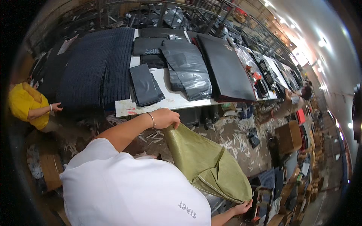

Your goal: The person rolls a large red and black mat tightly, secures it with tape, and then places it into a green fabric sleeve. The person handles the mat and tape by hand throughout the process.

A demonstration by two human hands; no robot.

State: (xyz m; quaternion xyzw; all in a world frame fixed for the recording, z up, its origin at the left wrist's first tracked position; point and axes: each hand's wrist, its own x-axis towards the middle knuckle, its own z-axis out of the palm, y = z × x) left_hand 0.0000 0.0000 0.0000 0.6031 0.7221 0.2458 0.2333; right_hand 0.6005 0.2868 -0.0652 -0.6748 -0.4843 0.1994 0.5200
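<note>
Coarse woven green sack [205,162], glossy black plastic bags [188,67], ribbed dark cloth [96,66]

I stand in a garment workshop: a long table [166,101] stacked with dark fabric [94,67], scraps [233,139] littering the floor.

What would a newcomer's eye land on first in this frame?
The olive-green woven sack, stretched low in the middle between the left hand at its upper corner and the right hand at its lower edge. Behind it, a white table carries black plastic bags and dark ribbed fabric.
</note>
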